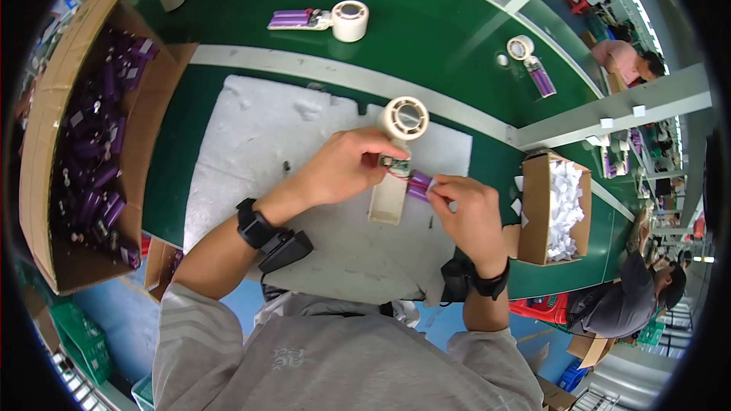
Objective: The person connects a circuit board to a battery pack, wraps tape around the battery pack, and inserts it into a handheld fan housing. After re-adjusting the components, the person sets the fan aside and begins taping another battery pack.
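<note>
Below the white fan head point(406, 119), left hand point(343, 164) pinches the circuit board point(394, 162), right hand point(468, 211) grips the purple battery pack point(418, 186); pulling apart could snap red wires point(408, 180).

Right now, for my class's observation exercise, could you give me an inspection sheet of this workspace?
Surface: marked white foam sheet on a green workbench.
Job's things: white handheld-fan housing, its handle open; green circuit board; purple battery pack beside the handle.
Clutter: small dark bit on the foam; left carton of purple battery packs; right carton of small white pieces.
Hands: left hand pinches at the circuit board; right hand pinches something small and white by the battery pack.
Cables: thin red wires between circuit board and battery pack.
Surroundings: another part-assembled fan beyond the foam; person in dark clothing at right.
</note>
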The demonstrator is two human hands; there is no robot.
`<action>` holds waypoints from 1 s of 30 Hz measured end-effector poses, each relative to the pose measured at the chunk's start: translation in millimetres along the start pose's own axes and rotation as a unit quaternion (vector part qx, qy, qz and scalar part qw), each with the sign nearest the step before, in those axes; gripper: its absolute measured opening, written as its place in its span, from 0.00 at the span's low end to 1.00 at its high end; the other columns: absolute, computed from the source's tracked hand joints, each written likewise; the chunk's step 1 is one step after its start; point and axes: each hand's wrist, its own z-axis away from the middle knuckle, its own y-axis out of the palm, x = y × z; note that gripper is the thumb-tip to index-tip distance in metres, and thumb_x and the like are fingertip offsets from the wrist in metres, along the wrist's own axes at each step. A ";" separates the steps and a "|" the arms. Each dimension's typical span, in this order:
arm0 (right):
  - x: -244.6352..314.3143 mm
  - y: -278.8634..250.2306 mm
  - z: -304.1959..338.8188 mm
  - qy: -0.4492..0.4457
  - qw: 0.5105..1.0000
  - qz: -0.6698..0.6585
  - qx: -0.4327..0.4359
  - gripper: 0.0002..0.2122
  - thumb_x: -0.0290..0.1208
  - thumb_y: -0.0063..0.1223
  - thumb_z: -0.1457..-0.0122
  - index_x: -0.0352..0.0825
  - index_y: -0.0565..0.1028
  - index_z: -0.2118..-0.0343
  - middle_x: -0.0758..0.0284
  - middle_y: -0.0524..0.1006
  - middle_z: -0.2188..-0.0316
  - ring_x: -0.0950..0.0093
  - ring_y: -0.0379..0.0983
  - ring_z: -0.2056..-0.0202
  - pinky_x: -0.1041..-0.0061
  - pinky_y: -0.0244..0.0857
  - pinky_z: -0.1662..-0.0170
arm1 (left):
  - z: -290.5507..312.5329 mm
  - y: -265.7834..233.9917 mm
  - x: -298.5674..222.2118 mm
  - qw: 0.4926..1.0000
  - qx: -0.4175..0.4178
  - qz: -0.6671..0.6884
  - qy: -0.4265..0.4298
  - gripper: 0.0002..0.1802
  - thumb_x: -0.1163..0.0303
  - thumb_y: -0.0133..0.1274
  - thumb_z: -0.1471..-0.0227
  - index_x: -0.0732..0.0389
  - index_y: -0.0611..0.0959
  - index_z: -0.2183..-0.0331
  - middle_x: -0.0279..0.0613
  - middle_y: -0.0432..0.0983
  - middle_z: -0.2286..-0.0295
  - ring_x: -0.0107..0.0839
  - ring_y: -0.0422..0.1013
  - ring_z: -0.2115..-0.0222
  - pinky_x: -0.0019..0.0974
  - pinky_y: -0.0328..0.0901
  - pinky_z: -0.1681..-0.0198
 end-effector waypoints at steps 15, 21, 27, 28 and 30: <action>18.2 16.1 2.2 0.014 0.991 0.132 -0.009 0.04 0.19 0.58 0.59 0.28 0.74 0.79 0.59 0.79 0.74 0.61 0.75 0.74 0.70 0.71 0.69 | 1.4 -3.0 0.0 1.000 0.020 -0.023 -0.004 0.21 0.85 0.54 0.59 0.58 0.82 0.60 0.40 0.77 0.63 0.35 0.74 0.64 0.35 0.69 0.59; 12.1 11.8 0.9 0.049 0.994 0.091 -0.024 0.04 0.18 0.57 0.59 0.28 0.74 0.79 0.60 0.77 0.77 0.64 0.75 0.76 0.72 0.69 0.71 | 0.0 -1.6 1.4 0.999 0.021 -0.008 -0.025 0.21 0.84 0.54 0.59 0.57 0.83 0.60 0.40 0.77 0.64 0.36 0.74 0.64 0.36 0.68 0.59; -6.5 2.8 4.2 0.061 0.997 0.014 -0.036 0.05 0.17 0.56 0.60 0.27 0.75 0.77 0.60 0.78 0.75 0.69 0.76 0.76 0.75 0.70 0.72 | -1.4 -1.8 4.6 0.999 0.021 -0.024 -0.022 0.21 0.84 0.54 0.59 0.57 0.83 0.60 0.39 0.77 0.64 0.35 0.74 0.65 0.35 0.68 0.60; -8.9 0.2 5.8 0.058 0.998 0.006 -0.035 0.05 0.17 0.56 0.60 0.27 0.76 0.76 0.60 0.78 0.75 0.70 0.76 0.76 0.76 0.70 0.72 | -0.5 -1.1 4.5 0.999 0.020 -0.023 -0.022 0.21 0.84 0.54 0.59 0.57 0.83 0.60 0.39 0.77 0.64 0.35 0.74 0.65 0.35 0.68 0.60; -12.6 -10.6 9.1 0.067 0.996 -0.015 -0.049 0.04 0.17 0.55 0.58 0.26 0.76 0.76 0.61 0.79 0.75 0.71 0.76 0.76 0.76 0.70 0.72 | 1.6 0.8 4.1 0.999 0.018 -0.023 -0.021 0.21 0.83 0.54 0.59 0.56 0.83 0.60 0.39 0.78 0.64 0.34 0.74 0.65 0.34 0.68 0.60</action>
